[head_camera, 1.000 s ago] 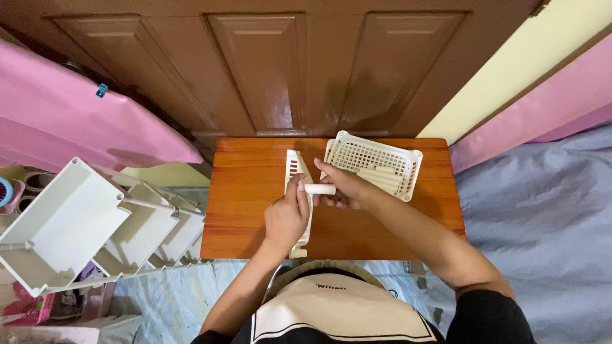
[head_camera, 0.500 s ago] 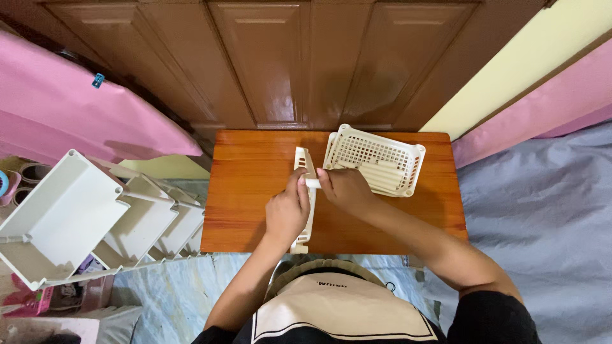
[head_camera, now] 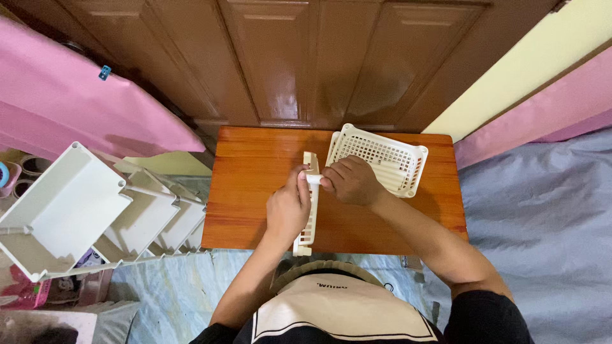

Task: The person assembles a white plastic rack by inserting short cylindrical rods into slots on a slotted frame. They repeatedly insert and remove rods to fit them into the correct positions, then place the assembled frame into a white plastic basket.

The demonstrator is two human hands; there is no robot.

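On a small wooden table (head_camera: 255, 191) my left hand (head_camera: 287, 210) grips a cream perforated plastic panel (head_camera: 308, 232) that stands on edge, running toward me. My right hand (head_camera: 347, 181) holds a short white tube (head_camera: 313, 179) sideways against the panel's upper part, its fingers wrapped over it. Both thumbs meet at the tube. Just behind my right hand lies a cream lattice basket (head_camera: 398, 159) with more white tubes inside.
A stack of white plastic trays (head_camera: 70, 210) on a rack leans at the left of the table. A brown panelled door (head_camera: 306, 64) stands behind the table. Pink sheets (head_camera: 83, 108) flank it, and grey cloth (head_camera: 542, 216) covers the right side.
The right hand has closed further over the white tube, and less of it shows. The panel now stands more upright and edge-on. The view shifted slightly.
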